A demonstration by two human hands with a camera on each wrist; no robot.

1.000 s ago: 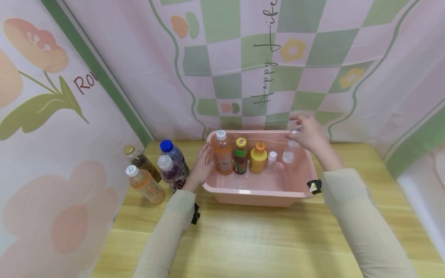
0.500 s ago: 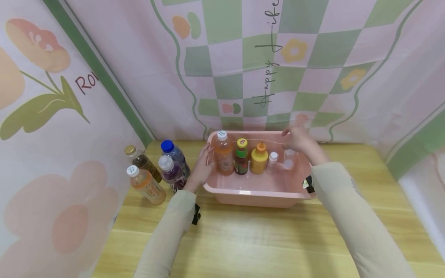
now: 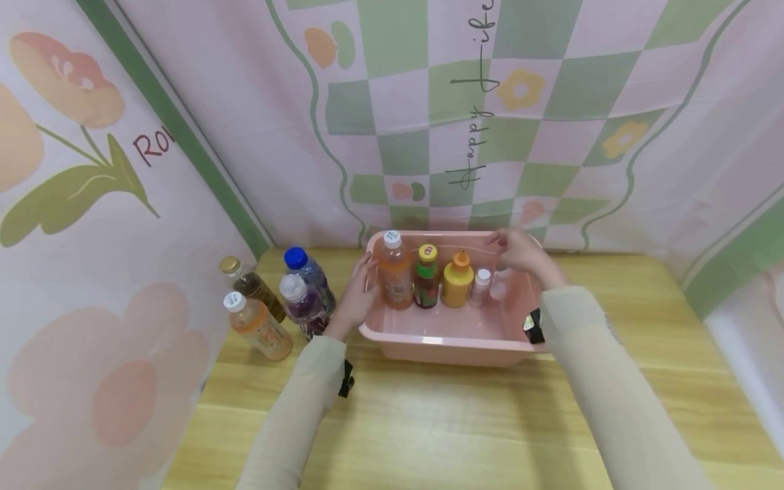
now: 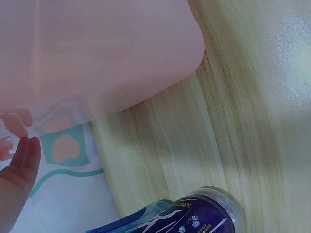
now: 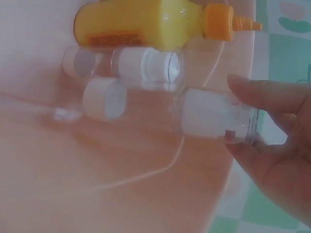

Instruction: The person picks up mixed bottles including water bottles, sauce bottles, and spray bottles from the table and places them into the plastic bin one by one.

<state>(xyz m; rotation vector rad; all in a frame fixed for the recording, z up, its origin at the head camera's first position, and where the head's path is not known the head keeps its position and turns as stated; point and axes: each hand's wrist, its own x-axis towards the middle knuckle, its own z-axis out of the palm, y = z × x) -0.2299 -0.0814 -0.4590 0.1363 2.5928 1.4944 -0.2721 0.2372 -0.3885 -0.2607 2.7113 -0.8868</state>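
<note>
While I have the right hand [image 3: 523, 255] over the right half of the pink tub [image 3: 450, 339], its thumb and fingers curl round the top end of a clear bottle [image 5: 194, 111], parted only by the bottle's width; how hard they press I cannot tell. My left hand [image 3: 354, 305] rests at the tub's left edge, fingers nearly straight and grasping no bottle. I judge the clear bottle light and stiff-walled, though I cannot tell plastic from glass, or what it contains. Its smooth surface looks slippery, and if that clear end is a loose cover, lifting by it could pull it off, so I would rather take hold lower, round the body, squeezing gently. It is upright inside the tub, between the right edge and a small white-capped bottle [image 3: 480, 286] just beside it, which could easily be knocked. Further along toward the left edge stand a yellow squeeze bottle [image 3: 456, 284], probably soft enough to give under a pinch, a dark sauce bottle [image 3: 426, 280], and a tall orange drink [image 3: 395, 273], likely the heaviest of the row. Outside, toward the far left corner of the table [image 3: 429, 422], I see a purple bottle [image 3: 304, 306], a blue-capped bottle [image 3: 311, 272], a gold-capped bottle [image 3: 253, 286] and a second orange drink [image 3: 260, 327]. Checked cloth [image 3: 398, 88] hangs behind the table's far edge.
</note>
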